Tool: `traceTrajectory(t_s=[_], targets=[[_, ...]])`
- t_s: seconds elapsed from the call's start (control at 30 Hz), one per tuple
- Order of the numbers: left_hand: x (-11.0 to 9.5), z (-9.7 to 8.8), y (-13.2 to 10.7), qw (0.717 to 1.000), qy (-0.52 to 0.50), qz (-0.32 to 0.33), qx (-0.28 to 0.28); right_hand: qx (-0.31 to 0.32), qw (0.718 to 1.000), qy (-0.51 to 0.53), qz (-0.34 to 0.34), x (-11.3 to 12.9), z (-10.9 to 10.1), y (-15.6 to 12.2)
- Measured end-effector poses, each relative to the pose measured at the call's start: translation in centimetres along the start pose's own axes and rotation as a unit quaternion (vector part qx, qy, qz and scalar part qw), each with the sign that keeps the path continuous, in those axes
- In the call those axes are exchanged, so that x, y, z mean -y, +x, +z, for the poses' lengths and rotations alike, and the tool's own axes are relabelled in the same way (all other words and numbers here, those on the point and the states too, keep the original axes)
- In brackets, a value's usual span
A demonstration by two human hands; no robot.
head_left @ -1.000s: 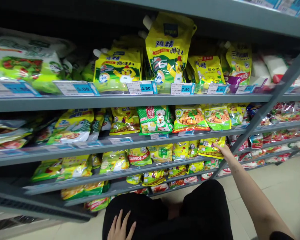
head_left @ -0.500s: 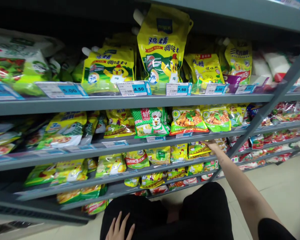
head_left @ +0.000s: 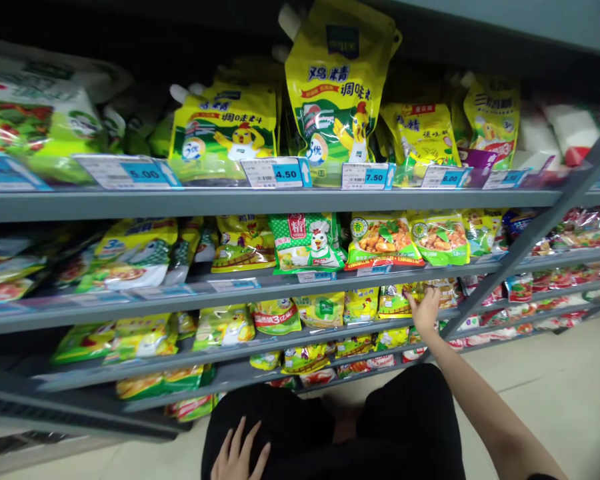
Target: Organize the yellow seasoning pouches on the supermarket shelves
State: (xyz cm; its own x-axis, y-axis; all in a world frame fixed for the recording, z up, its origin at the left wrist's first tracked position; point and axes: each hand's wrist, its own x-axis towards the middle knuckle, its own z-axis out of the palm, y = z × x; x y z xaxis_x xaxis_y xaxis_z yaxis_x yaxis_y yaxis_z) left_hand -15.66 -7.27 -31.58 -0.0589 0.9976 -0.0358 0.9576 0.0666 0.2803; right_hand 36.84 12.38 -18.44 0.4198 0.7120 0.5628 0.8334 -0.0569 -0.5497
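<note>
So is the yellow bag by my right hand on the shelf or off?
On: the bag rests in the row on the shelf, beside your right hand.

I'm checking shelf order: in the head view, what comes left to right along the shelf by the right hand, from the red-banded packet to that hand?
Red-banded packet → packet with a green emblem → upright yellow packet → yellow packet beside the hand → right hand.

Looks like a shop aisle — lined with grey tiered shelves [head_left: 260, 207] and packed with rows of bright packets [head_left: 310, 250]. Shows printed price tags [head_left: 369, 177] along an upper edge — and pale tiles [head_left: 555, 387] underfoot.
</note>
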Motion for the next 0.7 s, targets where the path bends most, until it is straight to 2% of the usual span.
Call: traceTrajectory(t_s=[0.2,0.4,0.53,0.7], targets=[[-0.1,-0.3,-0.3,1.0,-0.003,-0.013,0.005,0.068,0.989,-0.054,-0.117,1.6,-0.4,-2.4],[0.7,0.3,-0.4,1.0,-0.01,-0.006,-0.004,0.141,0.966,-0.108,-0.187,-0.1,-1.9,-3.7],[0.5,0.2,-0.4,1.0,-0.016,-0.002,-0.005,0.162,0.959,-0.132,-0.192,-0.9,-1.0,-2.5],[-0.7,-0.8,-0.2,1.0,-0.024,-0.019,0.003,0.167,0.959,-0.141,-0.181,-1.0,-0.2,-0.3]])
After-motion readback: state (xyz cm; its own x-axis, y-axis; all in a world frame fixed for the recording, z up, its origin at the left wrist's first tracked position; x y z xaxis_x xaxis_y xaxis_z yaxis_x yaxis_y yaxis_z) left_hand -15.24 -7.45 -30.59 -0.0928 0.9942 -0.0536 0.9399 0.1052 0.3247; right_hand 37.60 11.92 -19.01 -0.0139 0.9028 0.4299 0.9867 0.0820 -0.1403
